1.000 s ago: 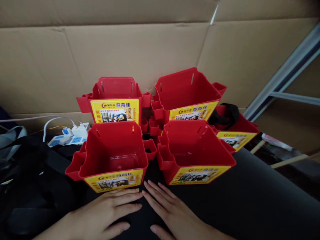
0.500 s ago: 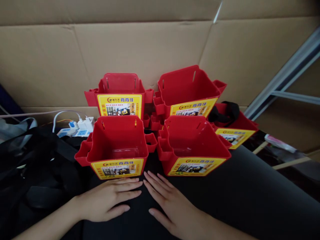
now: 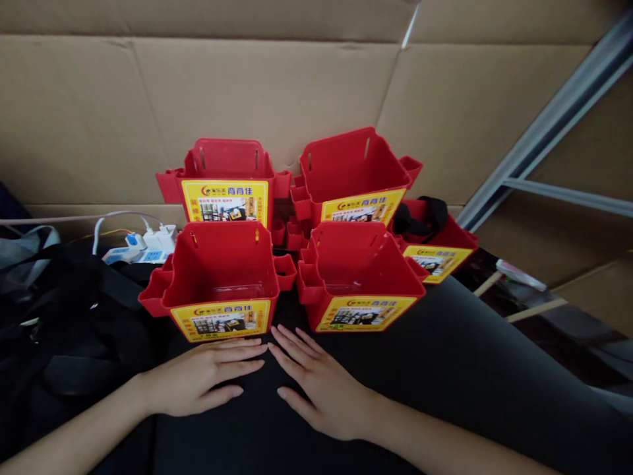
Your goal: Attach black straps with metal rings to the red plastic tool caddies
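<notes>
A left hand (image 3: 195, 376) and right hand (image 3: 326, 389) lie flat, opened out and holding nothing, on a black desk (image 3: 469, 356) just before the front two red bins (image 3: 363, 260), seemingly light, stiff and smooth, likely best lifted by opposite sides.

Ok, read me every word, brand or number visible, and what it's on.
"家乐美": on the yellow labels of the back-left bin, back-right bin, front-left bin and front-right bin.
"背背佳": next to it on all four.
"装修": down the left edge of the back-left bin's label.
Too small or blurred: the remaining print, including the label on the far-right bin.
</notes>
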Tool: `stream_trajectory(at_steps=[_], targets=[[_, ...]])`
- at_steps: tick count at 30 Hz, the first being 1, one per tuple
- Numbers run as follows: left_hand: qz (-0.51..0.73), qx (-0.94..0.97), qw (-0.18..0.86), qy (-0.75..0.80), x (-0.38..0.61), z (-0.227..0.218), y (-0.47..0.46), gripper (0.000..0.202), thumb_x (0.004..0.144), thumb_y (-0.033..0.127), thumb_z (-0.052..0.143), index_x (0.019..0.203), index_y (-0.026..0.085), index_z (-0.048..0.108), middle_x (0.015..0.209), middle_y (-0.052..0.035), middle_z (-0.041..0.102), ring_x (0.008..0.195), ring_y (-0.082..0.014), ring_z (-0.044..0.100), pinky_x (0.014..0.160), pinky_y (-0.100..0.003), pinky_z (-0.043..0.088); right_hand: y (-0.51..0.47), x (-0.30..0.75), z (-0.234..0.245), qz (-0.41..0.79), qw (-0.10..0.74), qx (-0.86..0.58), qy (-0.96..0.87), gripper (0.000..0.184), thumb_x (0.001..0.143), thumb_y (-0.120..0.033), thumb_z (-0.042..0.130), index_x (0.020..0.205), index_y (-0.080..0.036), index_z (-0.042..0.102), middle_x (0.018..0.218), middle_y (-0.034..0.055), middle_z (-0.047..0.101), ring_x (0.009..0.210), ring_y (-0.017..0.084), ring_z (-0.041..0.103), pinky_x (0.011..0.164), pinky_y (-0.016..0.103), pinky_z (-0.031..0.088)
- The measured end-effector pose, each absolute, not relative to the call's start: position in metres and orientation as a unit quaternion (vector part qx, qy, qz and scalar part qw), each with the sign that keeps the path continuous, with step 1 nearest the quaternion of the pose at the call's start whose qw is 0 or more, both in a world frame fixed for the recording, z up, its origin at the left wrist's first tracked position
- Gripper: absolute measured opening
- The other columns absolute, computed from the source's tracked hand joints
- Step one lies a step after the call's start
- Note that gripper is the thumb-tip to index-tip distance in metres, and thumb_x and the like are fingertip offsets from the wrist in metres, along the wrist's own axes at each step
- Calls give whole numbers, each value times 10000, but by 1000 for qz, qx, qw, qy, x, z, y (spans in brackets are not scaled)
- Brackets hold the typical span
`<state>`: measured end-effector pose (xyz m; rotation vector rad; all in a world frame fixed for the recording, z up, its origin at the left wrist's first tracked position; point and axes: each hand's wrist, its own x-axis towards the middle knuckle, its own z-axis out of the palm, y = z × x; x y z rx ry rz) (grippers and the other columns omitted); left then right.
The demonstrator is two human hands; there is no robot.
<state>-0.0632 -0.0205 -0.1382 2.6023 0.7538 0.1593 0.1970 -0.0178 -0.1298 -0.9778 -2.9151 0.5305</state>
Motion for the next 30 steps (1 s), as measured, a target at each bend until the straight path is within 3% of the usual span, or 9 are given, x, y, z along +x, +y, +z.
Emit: stream_trajectory(at_steps=[8, 19, 24, 30], targets=[[95, 932, 220, 271, -63, -143, -21, 506, 889, 241, 483, 1371, 306, 347, 1461, 7, 308, 1320, -208, 330, 1090, -420, 303, -18, 199, -130, 178, 19, -322, -930, 548, 916, -338, 358, 1418, -134, 270, 1495, 73, 156, 1394, 168, 90, 1145, 387, 146], [104, 935, 201, 273, -50, -129, -24, 595, 886, 192, 490, 1411, 332, 245, 1372, -20, 413, 1257, -212, 404, 1027, -347, 392, -6, 210, -147, 202, 28, -294, -934, 526, 896, -385, 404, 1394, -229, 336, 1457, 55, 259, 1354, 219, 249, 1097, 431, 267], [70, 930, 227, 280, -55, -126, -22, 600, 872, 233, 510, 1414, 288, 257, 1454, -14, 297, 1319, -207, 315, 1085, -384, 306, -13, 206, -137, 194, 63, -324, -924, 515, 912, -319, 381, 1412, -243, 280, 1473, 38, 235, 1362, 197, 233, 1108, 425, 253], [55, 943, 195, 264, -59, -133, -26, 609, 896, 246, 460, 1437, 237, 178, 1492, -33, 208, 1362, -199, 221, 1116, -403, 237, -17, 201, -132, 187, 59, -328, -924, 505, 915, -311, 375, 1403, -196, 312, 1473, 57, 246, 1374, 176, 198, 1128, 419, 204]])
